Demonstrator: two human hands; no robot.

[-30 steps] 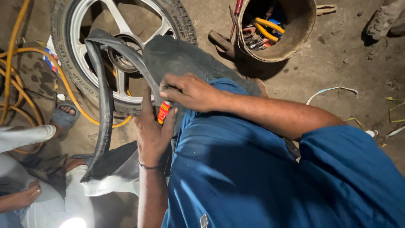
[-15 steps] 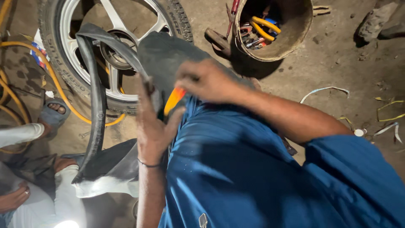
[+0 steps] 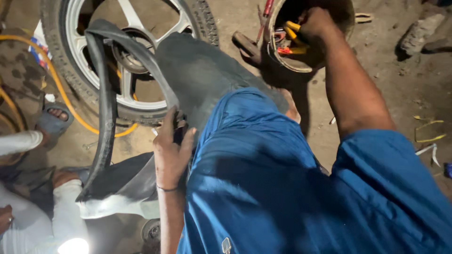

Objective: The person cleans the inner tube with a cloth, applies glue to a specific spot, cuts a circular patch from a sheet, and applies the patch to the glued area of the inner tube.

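Right hand [image 3: 314, 29] fills the mouth of the round tool tub [image 3: 346, 16] at 1 o'clock; tools crowd the tub, little room left. Bare dirt ground [image 3: 405, 89] open at 2–3 o'clock. Inner tube [image 3: 106, 108] and wheel [image 3: 141, 56] block 10–12 o'clock. Left hand [image 3: 170, 148] presses on the tube w/ fingers bent; another person's white sleeve [image 3: 66, 211] closes 8 o'clock.

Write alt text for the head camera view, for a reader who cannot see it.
A person in blue clothes holds a black rubber inner tube over the knee with the left hand, while the right hand reaches into a round tool bucket on the dirt ground. A spoked wheel lies behind the tube, with a yellow hose beside it.
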